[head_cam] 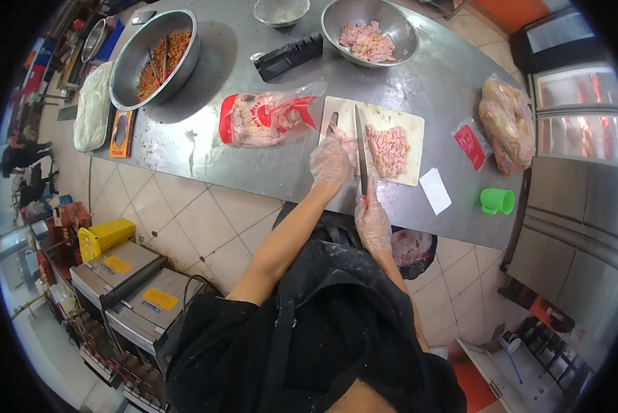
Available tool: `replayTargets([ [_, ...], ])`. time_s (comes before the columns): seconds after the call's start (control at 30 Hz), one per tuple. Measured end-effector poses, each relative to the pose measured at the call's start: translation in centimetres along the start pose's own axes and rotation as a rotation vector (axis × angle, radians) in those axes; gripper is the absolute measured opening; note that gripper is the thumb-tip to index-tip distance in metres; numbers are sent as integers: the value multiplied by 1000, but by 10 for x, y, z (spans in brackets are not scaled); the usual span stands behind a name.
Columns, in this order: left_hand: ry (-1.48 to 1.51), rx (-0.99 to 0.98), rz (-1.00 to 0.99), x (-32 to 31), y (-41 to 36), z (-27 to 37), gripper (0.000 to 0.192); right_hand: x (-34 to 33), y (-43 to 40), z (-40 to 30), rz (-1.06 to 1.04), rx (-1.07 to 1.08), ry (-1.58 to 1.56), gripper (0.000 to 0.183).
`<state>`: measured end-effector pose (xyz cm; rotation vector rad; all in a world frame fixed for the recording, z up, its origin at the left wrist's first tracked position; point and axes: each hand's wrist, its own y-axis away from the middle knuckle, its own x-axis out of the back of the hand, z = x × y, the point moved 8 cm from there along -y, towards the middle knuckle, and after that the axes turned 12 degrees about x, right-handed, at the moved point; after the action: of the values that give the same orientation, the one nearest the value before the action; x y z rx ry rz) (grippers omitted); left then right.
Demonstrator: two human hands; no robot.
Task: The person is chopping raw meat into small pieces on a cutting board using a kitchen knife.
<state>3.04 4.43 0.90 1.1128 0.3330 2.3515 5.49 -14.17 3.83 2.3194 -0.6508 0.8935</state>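
On a white cutting board (416, 135) lies a piece of raw chicken (344, 140), with my left hand (331, 162) in a clear plastic glove pressed on its near end. My right hand (373, 222), gloved too, grips the red handle of a long kitchen knife (361, 149). The blade points away from me, between that piece and a pile of cut raw chicken (387, 149) on the board's right side. Left of the board rests an opened red and clear plastic bag of raw chicken (260, 118).
Behind the board stand a steel bowl of cut chicken (368, 41), a black box (288, 57) and a small bowl (281, 12). A large basin of reddish-brown food (156, 62) sits left. Bagged meat (506, 124), a green cup (497, 201) and white paper (435, 191) lie right.
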Motion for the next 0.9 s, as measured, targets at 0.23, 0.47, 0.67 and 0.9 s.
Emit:
replayTargets([
  [0.23,1,-431,74,3,-14,-3,18,-4,7,-18,109,45,9,67],
  [0.47,-157,-640,18,-11,-17,5,43,-48,2,-2,190,316,367,63],
  [0.67,-332,-885,176,-12,-30,-32,30,-48,-23,-31,-74,-74,111,44],
  [0.9,-516,-763,76,-93,-67,-72,54,-49,-54,-39,90,151,-84,57],
])
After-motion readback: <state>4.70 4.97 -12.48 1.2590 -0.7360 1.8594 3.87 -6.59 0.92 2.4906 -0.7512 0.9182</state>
